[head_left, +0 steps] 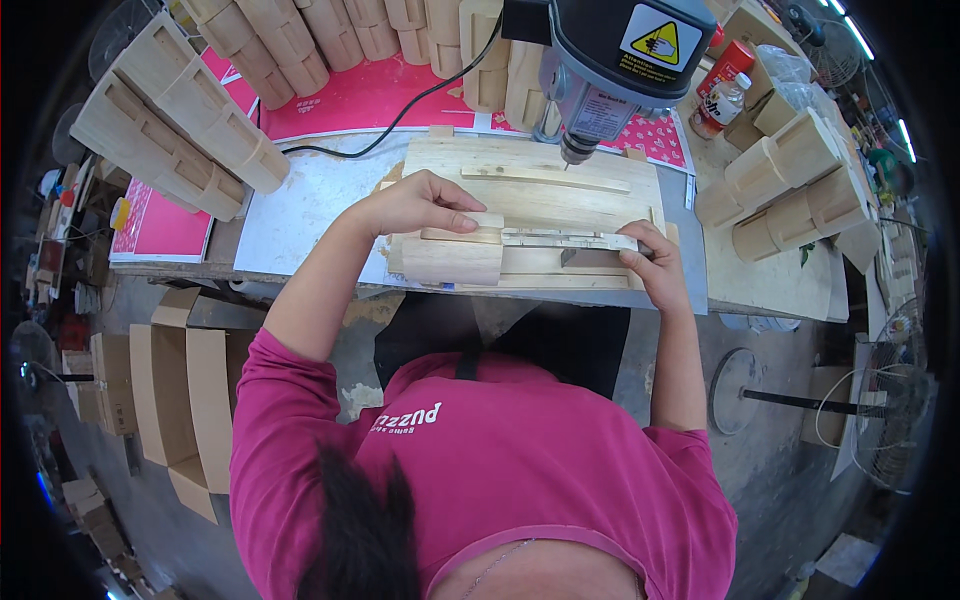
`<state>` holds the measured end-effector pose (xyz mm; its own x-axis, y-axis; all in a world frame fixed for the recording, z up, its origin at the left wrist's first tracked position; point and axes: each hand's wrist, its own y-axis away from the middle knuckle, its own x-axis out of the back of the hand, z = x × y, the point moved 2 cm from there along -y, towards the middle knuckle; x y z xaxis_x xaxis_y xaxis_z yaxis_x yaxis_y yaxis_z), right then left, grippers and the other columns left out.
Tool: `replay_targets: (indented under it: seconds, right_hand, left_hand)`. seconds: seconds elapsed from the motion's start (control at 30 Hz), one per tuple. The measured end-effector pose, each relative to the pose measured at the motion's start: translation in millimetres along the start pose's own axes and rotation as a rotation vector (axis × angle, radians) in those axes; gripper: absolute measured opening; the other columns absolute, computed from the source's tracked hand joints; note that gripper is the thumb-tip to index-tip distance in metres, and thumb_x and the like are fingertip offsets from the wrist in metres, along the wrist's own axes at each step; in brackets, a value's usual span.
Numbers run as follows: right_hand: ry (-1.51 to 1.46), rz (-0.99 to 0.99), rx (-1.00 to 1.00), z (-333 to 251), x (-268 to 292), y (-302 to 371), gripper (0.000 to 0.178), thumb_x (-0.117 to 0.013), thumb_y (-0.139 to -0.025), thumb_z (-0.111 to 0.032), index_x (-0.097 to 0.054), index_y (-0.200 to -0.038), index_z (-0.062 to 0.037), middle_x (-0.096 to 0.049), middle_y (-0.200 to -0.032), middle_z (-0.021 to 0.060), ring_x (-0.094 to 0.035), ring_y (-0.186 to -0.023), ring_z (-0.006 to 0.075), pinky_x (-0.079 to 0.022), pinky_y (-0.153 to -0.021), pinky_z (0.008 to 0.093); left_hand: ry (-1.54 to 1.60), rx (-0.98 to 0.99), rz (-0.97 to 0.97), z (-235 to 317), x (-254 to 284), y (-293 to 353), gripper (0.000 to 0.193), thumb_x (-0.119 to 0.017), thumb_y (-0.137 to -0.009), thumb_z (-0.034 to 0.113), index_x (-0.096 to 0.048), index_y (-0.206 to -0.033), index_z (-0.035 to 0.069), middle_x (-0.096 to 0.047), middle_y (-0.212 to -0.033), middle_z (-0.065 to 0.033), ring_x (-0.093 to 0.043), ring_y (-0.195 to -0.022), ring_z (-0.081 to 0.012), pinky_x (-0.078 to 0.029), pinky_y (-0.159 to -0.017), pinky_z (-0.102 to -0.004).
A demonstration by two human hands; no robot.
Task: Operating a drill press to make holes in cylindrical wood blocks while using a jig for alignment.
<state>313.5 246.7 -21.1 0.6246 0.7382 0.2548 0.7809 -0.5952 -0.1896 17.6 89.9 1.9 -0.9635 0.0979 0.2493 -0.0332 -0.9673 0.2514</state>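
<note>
On the bench [325,215], the wooden piece [450,263] looks light, stiff, best held at its far edge, left hand [425,204] pinching there, right hand [657,265] pinching a slim bar [568,240].

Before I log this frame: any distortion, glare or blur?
Head view, upper left: pale segmented wooden columns splay outward under fisheye; head view, upper right: white tube lights look blown out; head view, centre: left hand and right hand show no obvious motion blur; head view, right edge: round wire-cage fan looks soft.
</note>
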Motion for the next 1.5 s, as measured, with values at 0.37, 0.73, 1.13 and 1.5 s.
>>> replay_targets:
  seconds: [0.37,0.73,1.13,1.5]
  right_hand:
    - [-0.029,0.032,-0.019,-4.2,-4.1,1.7,0.018,-0.066,-0.074,-0.007,-0.061,-0.09,-0.0021,-0.055,-0.087,0.0036,-0.052,-0.085,0.0135,-0.039,-0.077,0.0249]
    - [0.063,0.097,0.046,3.5,-8.0,1.1,0.018,-0.067,-0.07,-0.002,-0.059,-0.086,-0.0017,-0.055,-0.085,0.0041,-0.052,-0.083,0.0147,-0.039,-0.075,0.0243]
    - [0.164,0.217,0.049,15.9,0.4,-1.9,0.028,-0.069,-0.066,0.0,-0.056,-0.091,-0.0013,-0.055,-0.084,0.006,-0.052,-0.081,0.0172,-0.04,-0.075,0.0259]
    - [0.462,0.282,0.064,20.2,0.2,-56.4,0.037,-0.073,-0.064,-0.004,-0.054,-0.096,-0.0012,-0.053,-0.093,0.0096,-0.051,-0.088,0.0229,-0.04,-0.079,0.0299]
  left_hand:
    - [0.476,-0.126,0.468,-6.8,-34.5,-30.4,0.051,-0.037,-0.093,0.041,-0.05,-0.118,-0.001,-0.06,-0.105,-0.0084,-0.056,-0.092,-0.013,-0.041,-0.084,-0.0272]
    - [0.449,-0.352,1.013,-31.0,-75.2,-24.5,0.039,-0.035,-0.094,0.035,-0.054,-0.096,0.0,-0.054,-0.088,-0.0054,-0.05,-0.083,-0.0152,-0.038,-0.077,-0.0281]
    - [-0.71,-0.367,0.769,-38.1,-98.8,10.6,0.064,-0.075,-0.058,0.031,-0.053,-0.114,0.01,-0.051,-0.098,-0.0063,-0.043,-0.096,-0.0259,-0.028,-0.085,-0.0397]
    - [-0.538,-0.454,0.655,-54.8,-50.2,-43.6,0.051,-0.077,-0.056,0.029,-0.06,-0.101,0.012,-0.055,-0.08,0.0003,-0.049,-0.087,-0.021,-0.029,-0.079,-0.0389]
